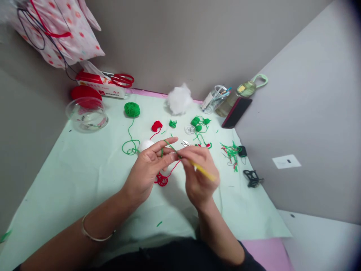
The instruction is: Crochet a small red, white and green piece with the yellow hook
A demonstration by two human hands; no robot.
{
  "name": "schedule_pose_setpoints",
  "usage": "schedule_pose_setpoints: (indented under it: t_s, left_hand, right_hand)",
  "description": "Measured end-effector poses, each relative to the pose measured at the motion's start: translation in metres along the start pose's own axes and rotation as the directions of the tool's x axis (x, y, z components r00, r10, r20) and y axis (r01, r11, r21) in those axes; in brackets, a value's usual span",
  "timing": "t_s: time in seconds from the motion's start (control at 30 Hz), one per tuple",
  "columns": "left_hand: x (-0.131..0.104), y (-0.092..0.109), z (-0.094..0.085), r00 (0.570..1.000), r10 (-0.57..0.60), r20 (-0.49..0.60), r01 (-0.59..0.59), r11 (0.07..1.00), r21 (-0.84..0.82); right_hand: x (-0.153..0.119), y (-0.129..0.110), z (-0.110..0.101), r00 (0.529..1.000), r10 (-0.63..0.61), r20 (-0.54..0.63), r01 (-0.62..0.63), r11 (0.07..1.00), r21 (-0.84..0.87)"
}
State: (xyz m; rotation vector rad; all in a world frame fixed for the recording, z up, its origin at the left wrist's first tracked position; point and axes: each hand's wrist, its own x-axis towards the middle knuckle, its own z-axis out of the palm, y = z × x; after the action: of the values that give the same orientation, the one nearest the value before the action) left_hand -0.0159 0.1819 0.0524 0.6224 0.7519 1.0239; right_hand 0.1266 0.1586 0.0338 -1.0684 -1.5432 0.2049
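Note:
Above the middle of the table, my left hand (146,167) pinches with thumb and fingers, and green yarn (170,144) runs over its raised index finger. My right hand (200,177) is closed around a yellow-handled crochet hook (203,171), with its tip hidden at the fingertips. Both hands meet where the yarn reaches the hook; any stitched piece there is too small to make out. Behind my left fingers sits a white ball (146,145), partly covered. A loose heap of red yarn (162,180) lies below the hands. Small scissors (186,143) show their blades just beyond my right hand.
A green yarn ball (132,109), a red crocheted piece (156,126), white stuffing (179,99) and green crocheted pieces (198,123) lie farther back. Yarn scraps (232,153) and a black claw clip (252,178) are right. A plastic tub (87,118), bottle (225,105) and phone (237,112) line the walls.

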Motion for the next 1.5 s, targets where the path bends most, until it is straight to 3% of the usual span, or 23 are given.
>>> schedule_pose_setpoints:
  t_s: [0.07, 0.13, 0.23, 0.33, 0.43, 0.57, 0.8, 0.93, 1.13, 1.37, 1.5]
  left_hand:
    - [0.001, -0.002, -0.001, 0.997, -0.065, 0.037, 0.067, 0.995, -0.073]
    - [0.003, -0.002, -0.003, 0.989, -0.124, 0.081, 0.135, 0.981, -0.140]
    - [0.006, 0.000, -0.006, 0.987, -0.139, 0.077, 0.151, 0.971, -0.184]
    - [0.005, 0.001, -0.007, 0.997, -0.066, 0.038, 0.070, 0.992, -0.109]
    - [0.002, 0.000, -0.005, 1.000, -0.021, 0.019, 0.021, 1.000, -0.009]
    - [0.001, 0.001, -0.004, 0.996, -0.073, 0.043, 0.074, 0.997, -0.030]
    - [0.004, 0.006, -0.011, 0.974, -0.178, 0.138, 0.201, 0.964, -0.173]
    - [0.004, 0.006, -0.008, 0.974, -0.158, 0.160, 0.184, 0.969, -0.163]
    - [0.001, 0.001, 0.000, 0.995, -0.005, 0.095, 0.006, 1.000, -0.018]
    - [-0.001, 0.004, -0.005, 0.996, 0.041, 0.076, -0.050, 0.992, 0.112]
    - [-0.001, 0.004, -0.007, 0.996, 0.059, 0.067, -0.068, 0.987, 0.143]
  right_hand:
    - [-0.003, 0.001, 0.000, 0.994, -0.113, 0.008, 0.113, 0.987, -0.113]
    - [-0.002, 0.002, -0.002, 0.993, -0.119, -0.004, 0.118, 0.990, -0.079]
    - [0.004, 0.004, -0.006, 0.995, 0.079, -0.067, -0.067, 0.984, 0.165]
    - [0.009, 0.004, -0.006, 0.956, 0.293, -0.009, -0.263, 0.871, 0.416]
    - [0.009, 0.003, -0.003, 0.956, 0.288, 0.058, -0.285, 0.862, 0.420]
    - [0.007, 0.002, -0.002, 0.957, 0.288, 0.049, -0.283, 0.871, 0.402]
    - [0.014, 0.005, -0.008, 0.861, 0.504, 0.061, -0.434, 0.668, 0.605]
    - [0.017, 0.004, -0.008, 0.829, 0.535, 0.165, -0.485, 0.539, 0.688]
    - [0.009, 0.001, -0.003, 0.889, 0.436, 0.139, -0.439, 0.728, 0.527]
    - [0.015, 0.002, -0.006, 0.858, 0.500, 0.118, -0.455, 0.633, 0.626]
    - [0.014, -0.003, -0.008, 0.895, 0.435, 0.095, -0.404, 0.705, 0.583]
